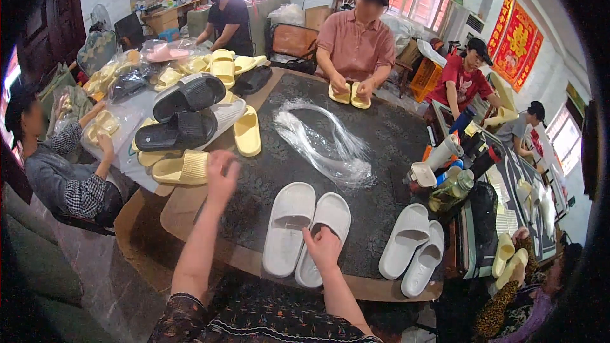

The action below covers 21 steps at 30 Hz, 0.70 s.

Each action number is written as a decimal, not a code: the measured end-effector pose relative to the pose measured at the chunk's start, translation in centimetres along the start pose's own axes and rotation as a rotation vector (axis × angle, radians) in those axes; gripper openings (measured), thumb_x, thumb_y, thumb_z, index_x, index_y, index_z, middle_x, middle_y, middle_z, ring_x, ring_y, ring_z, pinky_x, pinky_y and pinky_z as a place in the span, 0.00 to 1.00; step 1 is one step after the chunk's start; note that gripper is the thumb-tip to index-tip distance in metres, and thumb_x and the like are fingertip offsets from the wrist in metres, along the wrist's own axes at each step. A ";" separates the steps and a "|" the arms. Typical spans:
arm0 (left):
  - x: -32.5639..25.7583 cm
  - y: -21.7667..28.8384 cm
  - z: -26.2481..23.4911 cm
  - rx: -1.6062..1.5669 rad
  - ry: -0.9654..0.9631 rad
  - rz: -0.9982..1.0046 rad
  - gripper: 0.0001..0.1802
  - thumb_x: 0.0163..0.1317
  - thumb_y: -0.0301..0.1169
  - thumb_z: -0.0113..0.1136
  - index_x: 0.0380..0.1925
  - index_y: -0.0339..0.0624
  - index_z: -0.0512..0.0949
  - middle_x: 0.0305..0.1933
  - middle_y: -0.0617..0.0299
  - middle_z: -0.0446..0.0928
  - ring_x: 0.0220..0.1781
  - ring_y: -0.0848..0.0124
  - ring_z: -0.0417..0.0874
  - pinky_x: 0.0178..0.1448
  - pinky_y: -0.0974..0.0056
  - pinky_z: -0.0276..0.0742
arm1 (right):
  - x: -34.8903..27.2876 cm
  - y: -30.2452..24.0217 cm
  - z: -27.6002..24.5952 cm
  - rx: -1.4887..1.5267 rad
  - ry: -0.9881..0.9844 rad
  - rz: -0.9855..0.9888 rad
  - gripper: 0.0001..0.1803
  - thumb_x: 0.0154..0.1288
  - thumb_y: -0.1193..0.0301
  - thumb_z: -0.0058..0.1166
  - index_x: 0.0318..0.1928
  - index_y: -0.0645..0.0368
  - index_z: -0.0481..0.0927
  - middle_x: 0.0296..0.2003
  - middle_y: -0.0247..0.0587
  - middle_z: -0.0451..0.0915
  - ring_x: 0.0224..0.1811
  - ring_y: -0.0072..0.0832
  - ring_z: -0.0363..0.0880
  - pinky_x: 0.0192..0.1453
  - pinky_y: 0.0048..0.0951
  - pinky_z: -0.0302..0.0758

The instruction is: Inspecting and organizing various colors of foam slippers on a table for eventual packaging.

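Observation:
My left hand (222,179) hovers at the right end of a yellow slipper (181,169), fingers loosely bent and apart; whether it touches the slipper is unclear. Before me lies a pair of light grey slippers, a left one (289,228) and a right one (333,209). With curled fingers at the foot opening, my right hand (323,248) grips the right grey slipper and covers part of it. Black slippers (189,96) sit on the pile above my left hand, and a single yellow slipper (247,131) lies beside it.
Clear plastic bags (324,143) spread over the dark table mat (375,146). Another grey pair (405,241) rests at the right edge, below bottles and cups (451,184). Across the table a person (356,44) handles yellow slippers; a seated person (57,159) works at left.

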<state>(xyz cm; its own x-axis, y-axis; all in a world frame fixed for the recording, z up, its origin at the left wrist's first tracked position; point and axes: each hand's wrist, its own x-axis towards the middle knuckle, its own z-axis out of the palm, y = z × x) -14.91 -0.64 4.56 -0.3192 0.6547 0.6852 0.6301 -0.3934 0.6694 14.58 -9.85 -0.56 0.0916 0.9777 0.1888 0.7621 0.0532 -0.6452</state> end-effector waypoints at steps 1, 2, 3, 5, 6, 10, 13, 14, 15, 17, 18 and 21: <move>1.7 -2.6 -1.6 0.166 0.109 0.025 0.14 0.52 0.30 0.64 0.40 0.41 0.78 0.45 0.50 0.74 0.55 0.51 0.71 0.62 0.51 0.65 | -0.1 -0.1 -0.1 0.003 -0.001 0.001 0.25 0.56 0.49 0.61 0.21 0.58 0.74 0.16 0.41 0.76 0.20 0.43 0.78 0.29 0.44 0.73; 3.0 -4.7 -2.8 0.365 0.213 0.012 0.19 0.52 0.33 0.65 0.45 0.41 0.77 0.48 0.47 0.74 0.56 0.50 0.70 0.63 0.50 0.62 | -0.1 -0.1 -0.1 -0.001 0.011 0.012 0.24 0.55 0.50 0.62 0.20 0.59 0.74 0.15 0.41 0.76 0.20 0.42 0.78 0.29 0.42 0.73; 4.1 -6.5 -4.0 0.566 0.320 -0.001 0.24 0.52 0.36 0.66 0.50 0.42 0.75 0.50 0.45 0.73 0.58 0.49 0.69 0.65 0.48 0.60 | 0.0 -0.1 -0.1 -0.004 0.022 0.021 0.24 0.55 0.52 0.63 0.19 0.60 0.74 0.15 0.41 0.76 0.20 0.42 0.77 0.30 0.41 0.73; 6.0 -9.9 -6.6 0.649 0.298 -0.021 0.30 0.51 0.40 0.67 0.54 0.41 0.73 0.54 0.43 0.72 0.59 0.48 0.68 0.67 0.47 0.58 | -0.1 -0.2 0.1 0.001 0.017 0.017 0.24 0.55 0.52 0.63 0.19 0.60 0.73 0.15 0.41 0.76 0.20 0.41 0.77 0.30 0.41 0.73; 6.8 -11.7 -7.8 0.726 0.276 -0.045 0.35 0.51 0.43 0.68 0.57 0.41 0.70 0.57 0.41 0.71 0.60 0.47 0.67 0.68 0.46 0.56 | 0.0 -0.3 0.3 -0.001 0.014 0.013 0.25 0.55 0.51 0.63 0.19 0.60 0.73 0.15 0.40 0.76 0.20 0.41 0.77 0.30 0.42 0.73; 8.5 -13.7 -8.3 0.540 -0.016 -0.426 0.38 0.47 0.43 0.70 0.58 0.37 0.71 0.55 0.40 0.74 0.62 0.44 0.67 0.66 0.51 0.62 | -0.1 -0.1 0.1 -0.005 -0.012 0.035 0.25 0.55 0.50 0.63 0.19 0.59 0.73 0.16 0.40 0.76 0.21 0.42 0.78 0.30 0.42 0.73; 9.3 -12.6 -8.1 0.477 -0.104 -0.428 0.27 0.44 0.38 0.70 0.45 0.35 0.79 0.42 0.46 0.81 0.50 0.50 0.79 0.54 0.55 0.73 | 0.0 -0.2 0.0 0.006 0.008 0.018 0.25 0.55 0.50 0.62 0.19 0.59 0.73 0.16 0.41 0.76 0.21 0.42 0.78 0.30 0.42 0.73; 9.0 -12.6 -8.0 0.428 -0.085 -0.418 0.24 0.44 0.37 0.69 0.40 0.34 0.80 0.38 0.48 0.82 0.45 0.53 0.82 0.50 0.56 0.75 | 0.0 -0.1 0.0 0.023 0.018 -0.011 0.25 0.55 0.50 0.62 0.19 0.59 0.73 0.16 0.41 0.76 0.21 0.42 0.78 0.30 0.42 0.73; 8.5 -12.5 -8.3 0.285 -0.065 -0.341 0.20 0.45 0.32 0.68 0.39 0.34 0.80 0.38 0.49 0.83 0.40 0.62 0.83 0.46 0.60 0.76 | -0.2 -0.1 0.0 0.029 0.031 -0.007 0.25 0.55 0.50 0.62 0.19 0.59 0.73 0.16 0.41 0.76 0.21 0.42 0.78 0.30 0.42 0.73; 8.0 -11.2 -8.3 -0.066 -0.102 -0.289 0.16 0.52 0.24 0.64 0.42 0.33 0.78 0.41 0.57 0.82 0.42 0.71 0.80 0.49 0.65 0.74 | -0.3 -0.1 0.3 0.019 -0.017 -0.031 0.25 0.57 0.47 0.58 0.23 0.58 0.75 0.16 0.42 0.77 0.21 0.42 0.78 0.29 0.45 0.73; 7.8 -8.9 -7.1 -0.210 -0.094 -0.235 0.15 0.55 0.23 0.63 0.44 0.33 0.77 0.44 0.60 0.81 0.43 0.73 0.79 0.50 0.66 0.74 | -0.1 0.1 0.2 0.019 0.011 -0.015 0.25 0.57 0.47 0.58 0.23 0.58 0.75 0.16 0.42 0.77 0.21 0.42 0.78 0.29 0.45 0.73; 7.2 -3.7 -6.5 -0.625 -0.019 -0.313 0.19 0.60 0.23 0.61 0.52 0.34 0.73 0.51 0.62 0.77 0.49 0.74 0.77 0.54 0.68 0.72 | -0.4 -0.6 -0.3 0.020 0.015 -0.026 0.26 0.55 0.48 0.61 0.18 0.59 0.72 0.15 0.43 0.76 0.20 0.42 0.78 0.29 0.41 0.74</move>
<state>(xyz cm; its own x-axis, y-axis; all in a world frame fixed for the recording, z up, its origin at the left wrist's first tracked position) -24.20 1.35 8.87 -0.4030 0.8068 0.4320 -0.0164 -0.4783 0.8780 14.32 -10.38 -0.04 0.0813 0.9728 0.2167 0.7517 0.0830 -0.6543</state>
